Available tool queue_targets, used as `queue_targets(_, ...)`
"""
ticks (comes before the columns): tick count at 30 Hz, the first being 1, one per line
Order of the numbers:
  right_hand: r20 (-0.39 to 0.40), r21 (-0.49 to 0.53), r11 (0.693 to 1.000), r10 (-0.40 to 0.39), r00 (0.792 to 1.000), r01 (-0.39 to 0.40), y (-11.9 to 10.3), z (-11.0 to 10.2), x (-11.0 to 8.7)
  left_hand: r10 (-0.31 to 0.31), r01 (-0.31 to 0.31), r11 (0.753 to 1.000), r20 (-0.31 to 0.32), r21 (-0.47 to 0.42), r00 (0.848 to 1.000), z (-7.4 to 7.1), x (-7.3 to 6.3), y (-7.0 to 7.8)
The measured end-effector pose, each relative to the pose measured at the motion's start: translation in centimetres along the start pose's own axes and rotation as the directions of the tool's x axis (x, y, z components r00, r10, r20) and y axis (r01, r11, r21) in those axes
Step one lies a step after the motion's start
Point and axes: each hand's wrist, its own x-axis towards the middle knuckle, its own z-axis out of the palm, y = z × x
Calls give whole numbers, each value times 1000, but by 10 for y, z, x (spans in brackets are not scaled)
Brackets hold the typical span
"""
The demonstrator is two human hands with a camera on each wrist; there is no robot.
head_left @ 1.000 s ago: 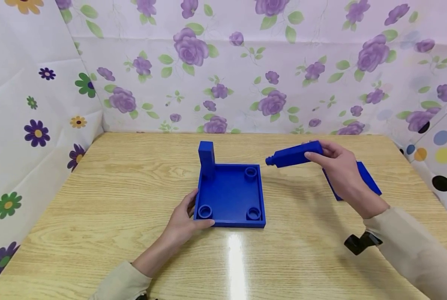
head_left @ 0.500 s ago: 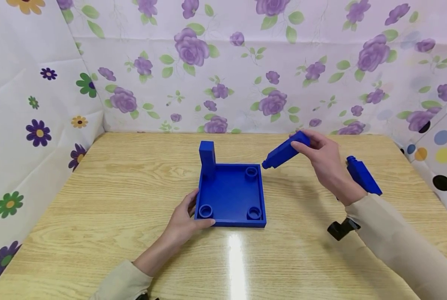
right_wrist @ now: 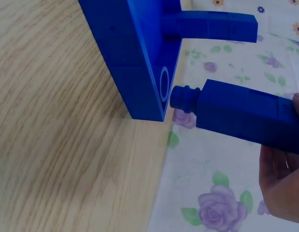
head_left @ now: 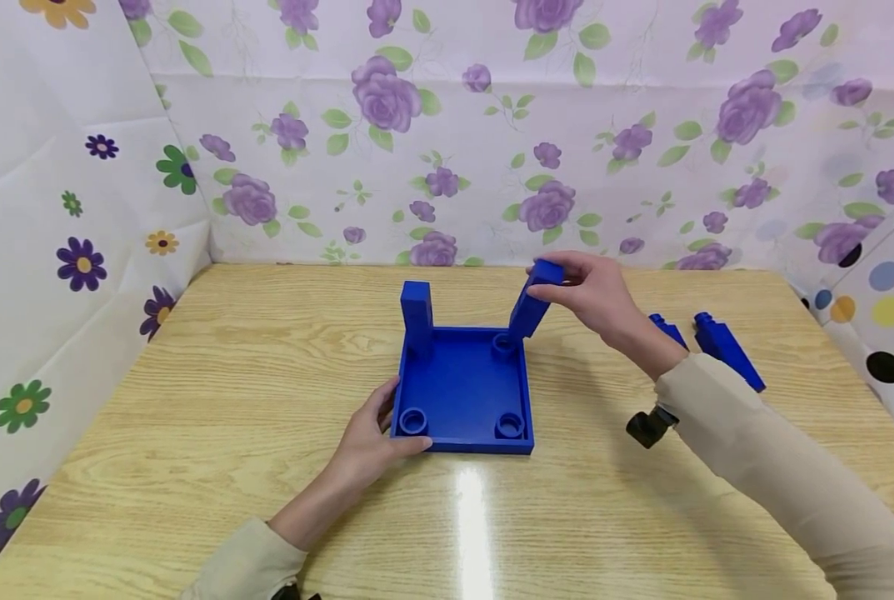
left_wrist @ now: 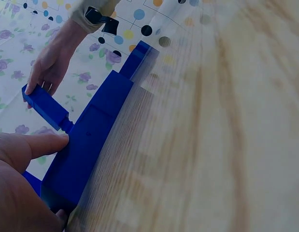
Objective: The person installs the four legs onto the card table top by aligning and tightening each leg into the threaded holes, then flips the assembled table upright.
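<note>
A square blue plastic tabletop [head_left: 465,387] lies underside up, with round sockets in its corners. My left hand [head_left: 372,437] grips its near left corner, thumb on the front rim and fingers along the left side. One blue leg [head_left: 418,317] stands upright at the far left corner. Between thumb and fingers, my right hand [head_left: 592,296] holds the top of another blue leg [head_left: 532,308], tilted over the far right socket [head_left: 502,346]. In the right wrist view, the ridged threaded end [right_wrist: 185,99] of the held leg points at that socket with a small gap.
Two more blue legs lie on the wooden table to the right: one leg [head_left: 727,350] in full view, the other leg [head_left: 667,331] partly behind my right forearm. Flowered cloth [head_left: 447,167] hangs along the back edge.
My right hand has moved left, bringing the held leg from nearly level to steeply tilted over the far right socket. The loose legs have come into clearer view. My left hand keeps its place.
</note>
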Motion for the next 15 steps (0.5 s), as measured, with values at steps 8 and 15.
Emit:
queue_targets(8, 104, -26, 999, 34, 994, -31, -5, 11, 9, 0, 0, 1000, 0, 10, 1000, 0, 0, 1)
queue_targets(15, 145, -41, 999, 23, 989, -17, -6, 18, 15, 4, -4, 1000, 0, 8, 1000, 0, 0, 0)
